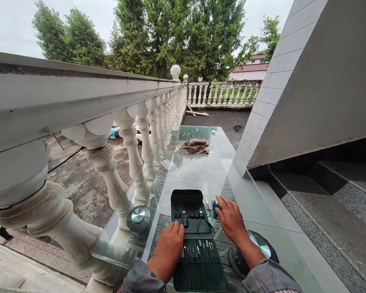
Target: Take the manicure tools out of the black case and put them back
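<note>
A black tool case [187, 197] lies unfolded on the glass table [256, 203], with several slim metal tools [198, 249] in loops on its lower panel. Pliers with dark handles [203, 219] rest on its upper panel. My left hand [170, 244] lies on the case's left edge, fingers close together; whether they hold anything is hidden. My right hand [231, 217] is to the right of the case, its fingers apart and touching a small dark item with a patterned face [214, 206].
A crumpled brown cloth [197, 145] lies toward the table's far end. Round metal-capped supports [139, 215] sit under the glass. A white balustrade [131, 138] runs along the left, stone steps [329, 207] and a tiled wall [273, 85] on the right.
</note>
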`<action>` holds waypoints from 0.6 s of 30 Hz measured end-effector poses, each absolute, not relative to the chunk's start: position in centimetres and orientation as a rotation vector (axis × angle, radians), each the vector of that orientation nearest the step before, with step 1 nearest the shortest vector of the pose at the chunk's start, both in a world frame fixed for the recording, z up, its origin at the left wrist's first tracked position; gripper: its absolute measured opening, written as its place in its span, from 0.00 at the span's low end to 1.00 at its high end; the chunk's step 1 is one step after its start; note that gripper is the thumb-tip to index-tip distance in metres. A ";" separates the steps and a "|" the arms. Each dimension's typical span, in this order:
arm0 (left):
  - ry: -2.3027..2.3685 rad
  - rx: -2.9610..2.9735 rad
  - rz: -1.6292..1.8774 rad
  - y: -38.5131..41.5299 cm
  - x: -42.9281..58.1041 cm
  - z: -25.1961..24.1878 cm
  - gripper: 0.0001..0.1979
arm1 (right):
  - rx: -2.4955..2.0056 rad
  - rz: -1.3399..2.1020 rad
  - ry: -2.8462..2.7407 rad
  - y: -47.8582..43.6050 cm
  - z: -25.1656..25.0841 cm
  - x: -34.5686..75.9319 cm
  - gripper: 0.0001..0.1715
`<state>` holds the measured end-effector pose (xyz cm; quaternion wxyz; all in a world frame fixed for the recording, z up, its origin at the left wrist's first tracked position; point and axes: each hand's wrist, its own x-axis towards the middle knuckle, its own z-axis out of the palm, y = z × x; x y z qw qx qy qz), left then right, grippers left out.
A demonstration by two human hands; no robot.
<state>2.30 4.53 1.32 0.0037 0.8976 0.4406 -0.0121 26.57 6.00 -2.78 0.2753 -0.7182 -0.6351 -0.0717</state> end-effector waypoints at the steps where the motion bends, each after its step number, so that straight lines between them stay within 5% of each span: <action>1: 1.381 2.815 -0.041 4.5 2.3 1.3 0.17 | -1.970 -0.199 -1.703 6.1 -2.7 26.4 0.24; 18: 1.351 2.761 -0.077 4.4 2.2 2.4 0.11 | -2.005 -0.275 -1.697 5.8 -1.1 25.2 0.07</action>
